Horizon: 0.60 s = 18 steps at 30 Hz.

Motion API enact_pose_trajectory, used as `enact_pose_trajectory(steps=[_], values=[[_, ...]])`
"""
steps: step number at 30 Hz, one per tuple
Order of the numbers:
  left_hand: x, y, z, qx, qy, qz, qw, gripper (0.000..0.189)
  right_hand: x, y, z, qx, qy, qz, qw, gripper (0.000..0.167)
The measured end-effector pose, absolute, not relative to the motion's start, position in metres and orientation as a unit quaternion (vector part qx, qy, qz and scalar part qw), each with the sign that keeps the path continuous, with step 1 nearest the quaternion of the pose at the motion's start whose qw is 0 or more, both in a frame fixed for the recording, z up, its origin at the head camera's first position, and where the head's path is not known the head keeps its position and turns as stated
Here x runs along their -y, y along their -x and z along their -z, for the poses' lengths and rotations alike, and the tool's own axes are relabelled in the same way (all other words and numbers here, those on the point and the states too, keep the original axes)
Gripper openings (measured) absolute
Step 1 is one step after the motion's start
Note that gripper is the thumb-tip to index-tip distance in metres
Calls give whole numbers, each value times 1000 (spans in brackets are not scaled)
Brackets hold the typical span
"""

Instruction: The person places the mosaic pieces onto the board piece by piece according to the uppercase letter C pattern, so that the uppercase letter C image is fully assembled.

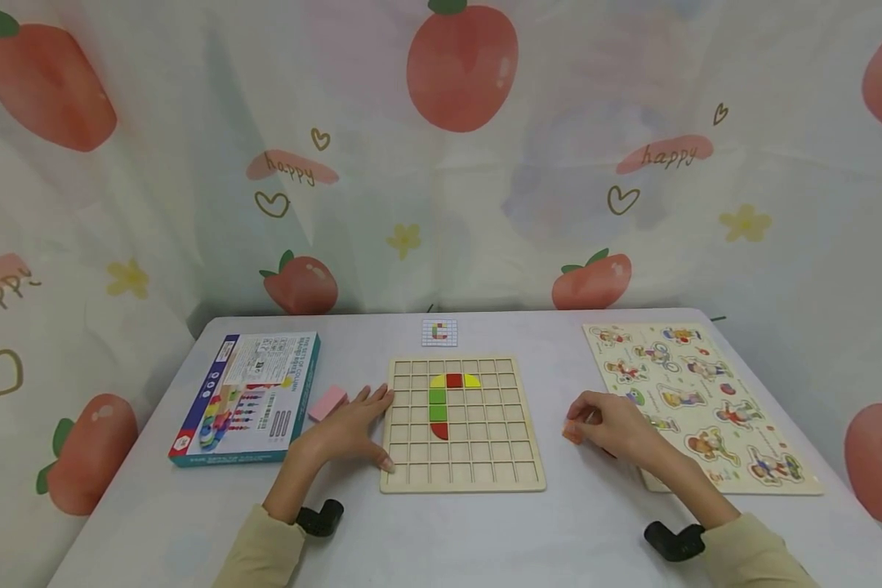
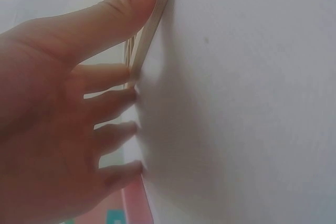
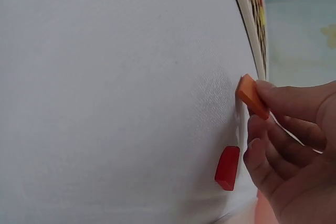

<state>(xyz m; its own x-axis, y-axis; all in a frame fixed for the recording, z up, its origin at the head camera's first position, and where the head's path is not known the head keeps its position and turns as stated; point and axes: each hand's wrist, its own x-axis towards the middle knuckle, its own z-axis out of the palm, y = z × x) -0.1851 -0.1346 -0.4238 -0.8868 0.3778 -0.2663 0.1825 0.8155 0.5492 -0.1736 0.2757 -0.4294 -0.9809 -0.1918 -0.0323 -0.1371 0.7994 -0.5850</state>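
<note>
A wooden grid board (image 1: 488, 469) lies on the table between the hands. Set in its cells are two yellow rounded pieces (image 1: 473, 381), a red square (image 1: 453, 380), two green squares (image 1: 437, 396) and a red rounded piece (image 1: 439, 431). My left hand (image 1: 349, 429) rests at the board's left edge, fingers spread and thumb by the lower corner. To the right of the board, my right hand (image 1: 613, 425) pinches an orange block (image 3: 252, 97) between thumb and fingers. Below those fingers, a red block (image 3: 227, 168) with a curved side lies on the table.
A small pattern card (image 1: 439, 332) lies behind the board. At the left are a boxed toy set (image 1: 265, 392) and a pink block (image 1: 327, 403), close to the left hand. A wooden picture puzzle (image 1: 694, 400) lies at the right, partly under the right forearm.
</note>
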Motion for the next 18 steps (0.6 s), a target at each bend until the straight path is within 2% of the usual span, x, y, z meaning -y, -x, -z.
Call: enact_pose_trajectory(steps=[6,18], values=[[134,186,425,-934,-149,-264,186,111,-275,175,427,-941,117,315,29,8],[134,189,429,-935,-145,-259,192,110,-259,182,427,-885,175,425,75,14]])
